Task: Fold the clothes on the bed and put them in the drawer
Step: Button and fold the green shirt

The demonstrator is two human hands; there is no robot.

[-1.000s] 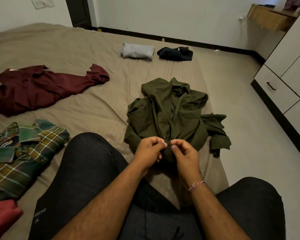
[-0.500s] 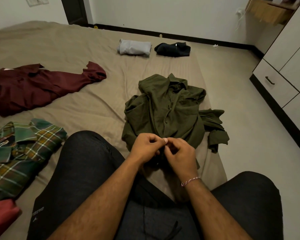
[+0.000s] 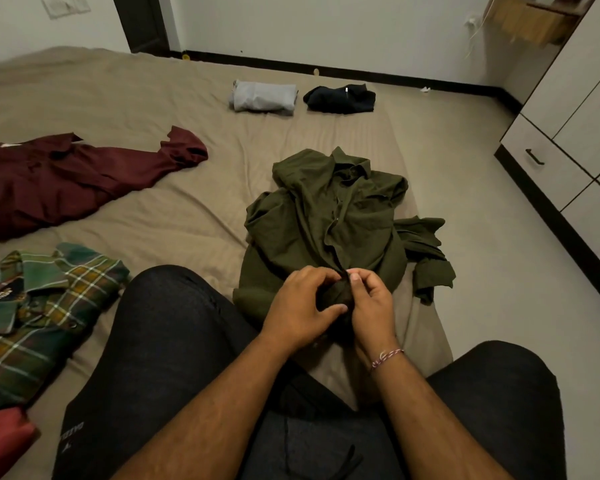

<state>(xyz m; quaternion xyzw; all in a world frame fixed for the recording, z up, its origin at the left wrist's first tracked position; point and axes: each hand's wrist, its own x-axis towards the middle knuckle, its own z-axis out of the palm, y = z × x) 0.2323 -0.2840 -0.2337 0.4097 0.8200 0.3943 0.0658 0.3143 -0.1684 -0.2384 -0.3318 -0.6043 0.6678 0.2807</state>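
An olive green shirt (image 3: 329,216) lies crumpled, collar away from me, near the right edge of the bed (image 3: 160,206). My left hand (image 3: 300,306) and my right hand (image 3: 371,306) meet at its lower front, both pinching the fabric along the button placket. A maroon shirt (image 3: 73,178) lies spread at the left. A green plaid shirt (image 3: 32,313) sits folded at the near left. A folded grey garment (image 3: 264,97) and a folded black garment (image 3: 340,98) rest at the far side of the bed. The white drawer unit (image 3: 548,161) stands at the right.
My knees in dark trousers (image 3: 174,344) rest on the bed on either side of my arms. A red cloth (image 3: 0,441) shows at the bottom left corner. Bare floor (image 3: 499,306) runs between the bed and the drawers. A wooden shelf (image 3: 530,22) hangs at the far right.
My hands stay together at the shirt's lower front, with small finger movements on the placket. The shirt's hem is bunched more under my hands.
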